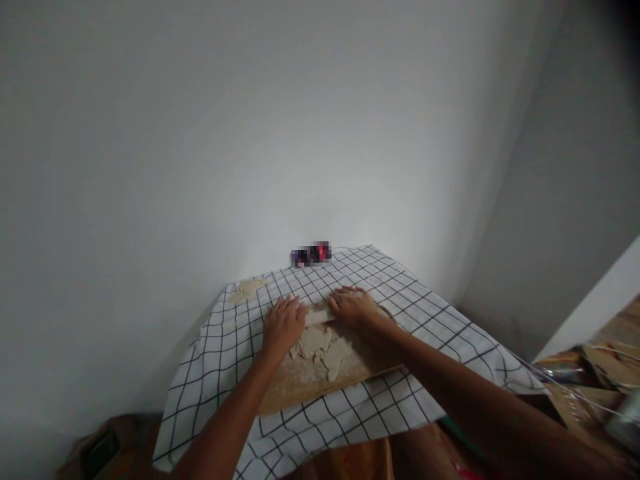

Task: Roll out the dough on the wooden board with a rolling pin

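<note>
A pale rolling pin (319, 315) lies across the far part of a floured wooden board (285, 393). My left hand (285, 323) is closed over its left end, and my right hand (355, 308) covers the right end. Both ends of the pin are hidden under my palms and fingers. On the board, just on my side of the pin, lies a thin, ragged-edged sheet of dough (323, 348). Part of the dough may be hidden by the pin and my right forearm.
A white tablecloth with black checks (195, 380) covers the table. Another flat piece of dough (247, 290) lies at its far left corner. A blurred-out dark and red object (311, 254) stands at the back against the wall (320, 133). Clutter lies on the right.
</note>
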### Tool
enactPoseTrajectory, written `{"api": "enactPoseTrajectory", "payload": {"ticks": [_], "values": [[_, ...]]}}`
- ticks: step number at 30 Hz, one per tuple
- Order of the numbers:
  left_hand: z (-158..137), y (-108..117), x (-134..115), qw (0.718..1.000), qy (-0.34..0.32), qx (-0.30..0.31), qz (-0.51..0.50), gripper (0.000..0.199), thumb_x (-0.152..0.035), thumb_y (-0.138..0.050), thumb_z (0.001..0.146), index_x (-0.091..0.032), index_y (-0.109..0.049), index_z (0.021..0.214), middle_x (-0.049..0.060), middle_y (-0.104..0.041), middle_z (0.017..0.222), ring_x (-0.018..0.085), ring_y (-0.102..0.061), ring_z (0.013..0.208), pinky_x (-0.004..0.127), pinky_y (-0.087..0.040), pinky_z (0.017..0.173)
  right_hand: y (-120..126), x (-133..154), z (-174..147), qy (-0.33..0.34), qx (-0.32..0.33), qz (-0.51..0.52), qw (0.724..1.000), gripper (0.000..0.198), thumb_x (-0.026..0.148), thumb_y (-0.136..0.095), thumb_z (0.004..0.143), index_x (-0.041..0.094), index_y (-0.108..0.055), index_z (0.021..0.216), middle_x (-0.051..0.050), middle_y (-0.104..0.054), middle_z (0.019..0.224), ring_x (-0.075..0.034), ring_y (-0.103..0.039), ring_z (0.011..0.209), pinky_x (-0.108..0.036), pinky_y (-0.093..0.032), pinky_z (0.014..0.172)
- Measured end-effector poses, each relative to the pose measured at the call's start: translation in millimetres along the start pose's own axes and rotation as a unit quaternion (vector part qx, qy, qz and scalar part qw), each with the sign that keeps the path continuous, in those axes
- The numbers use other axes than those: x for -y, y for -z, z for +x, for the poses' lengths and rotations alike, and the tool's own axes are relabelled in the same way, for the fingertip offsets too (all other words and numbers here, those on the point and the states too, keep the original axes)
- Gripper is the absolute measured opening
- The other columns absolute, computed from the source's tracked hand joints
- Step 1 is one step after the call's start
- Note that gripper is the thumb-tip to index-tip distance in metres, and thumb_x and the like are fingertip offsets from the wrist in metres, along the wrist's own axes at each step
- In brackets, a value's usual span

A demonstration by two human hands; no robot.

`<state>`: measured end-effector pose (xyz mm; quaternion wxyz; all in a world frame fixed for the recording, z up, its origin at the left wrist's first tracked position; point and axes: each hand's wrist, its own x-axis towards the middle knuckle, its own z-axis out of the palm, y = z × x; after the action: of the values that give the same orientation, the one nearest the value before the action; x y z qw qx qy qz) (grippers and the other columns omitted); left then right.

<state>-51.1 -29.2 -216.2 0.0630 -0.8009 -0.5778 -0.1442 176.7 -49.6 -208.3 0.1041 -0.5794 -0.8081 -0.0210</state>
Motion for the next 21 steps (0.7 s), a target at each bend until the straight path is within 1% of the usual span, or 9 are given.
{"api": "enactPoseTrajectory", "payload": {"ticks": [2,4,6,9,12,15,18,21], "values": [[-15,6,-7,1.000,0.000,0.000,0.012,0.050,-0.036,-0.035,0.114,-0.019,-0.068,0.147,0.014,-0.064,0.159,0.033,-0.047,0.159,0.056,-0.036,0.132,-1,5,-14,-0.005,-0.023,0.003,1.000,0.043,0.036,-0.033,0.117,0.022,-0.071,0.132,-0.014,-0.071,0.146,-0.030,-0.063,0.139,-0.050,-0.045,0.118],[-30,11,-12,1.000,-0.017,-0.002,0.009,0.050,-0.035,-0.034,0.114,-0.018,-0.068,0.147,0.013,-0.063,0.160,0.032,-0.043,0.162,0.053,-0.035,0.134,0,10,-28,-0.017,-0.047,0.029,0.998,0.047,0.039,-0.031,0.118,0.022,-0.071,0.135,-0.014,-0.068,0.152,-0.028,-0.060,0.144,-0.049,-0.041,0.122],[-45,17,-13,0.999,-0.038,-0.007,0.006,0.050,-0.034,-0.033,0.115,-0.019,-0.068,0.147,0.012,-0.062,0.162,0.030,-0.041,0.163,0.051,-0.033,0.135,0,12,-41,-0.013,-0.062,0.061,0.996,0.047,0.040,-0.031,0.119,0.023,-0.072,0.135,-0.012,-0.067,0.155,-0.026,-0.057,0.147,-0.047,-0.038,0.125],[-64,23,-11,0.998,-0.066,-0.005,0.000,0.051,-0.035,-0.033,0.114,-0.019,-0.064,0.152,0.012,-0.060,0.164,0.029,-0.045,0.161,0.053,-0.029,0.137,-4,11,-57,0.003,-0.071,0.098,0.993,0.045,0.042,-0.036,0.118,0.025,-0.071,0.140,-0.009,-0.067,0.156,-0.025,-0.055,0.150,-0.046,-0.036,0.127],[-74,26,-4,0.996,-0.086,0.014,-0.015,0.053,-0.036,-0.031,0.115,-0.021,-0.059,0.157,0.009,-0.057,0.167,0.026,-0.044,0.161,0.051,-0.029,0.138,-10,7,-62,0.006,-0.080,0.116,0.990,0.048,0.046,-0.037,0.118,0.024,-0.070,0.144,-0.009,-0.063,0.161,-0.026,-0.049,0.156,-0.048,-0.034,0.129],[-72,27,1,0.995,-0.094,0.037,-0.021,0.055,-0.035,-0.027,0.115,-0.022,-0.058,0.159,0.007,-0.055,0.168,0.024,-0.042,0.163,0.050,-0.029,0.138,-12,5,-53,0.014,-0.083,0.115,0.990,0.049,0.047,-0.035,0.118,0.023,-0.074,0.138,-0.010,-0.061,0.162,-0.028,-0.049,0.156,-0.048,-0.033,0.130],[-57,25,3,0.996,-0.081,0.046,-0.003,0.056,-0.035,-0.026,0.115,-0.019,-0.057,0.159,0.010,-0.053,0.170,0.030,-0.036,0.166,0.056,-0.026,0.138,-10,4,-34,0.011,-0.074,0.094,0.993,0.049,0.046,-0.034,0.118,0.023,-0.073,0.137,-0.011,-0.065,0.156,-0.031,-0.050,0.154,-0.052,-0.035,0.127],[-30,19,8,0.996,-0.050,0.068,0.018,0.055,-0.036,-0.029,0.115,-0.018,-0.058,0.159,0.014,-0.051,0.170,0.037,-0.035,0.165,0.063,-0.029,0.135,-5,1,-9,-0.005,-0.052,0.072,0.996,0.047,0.042,-0.033,0.117,0.022,-0.073,0.133,-0.014,-0.071,0.147,-0.034,-0.054,0.150,-0.054,-0.042,0.122]]}}
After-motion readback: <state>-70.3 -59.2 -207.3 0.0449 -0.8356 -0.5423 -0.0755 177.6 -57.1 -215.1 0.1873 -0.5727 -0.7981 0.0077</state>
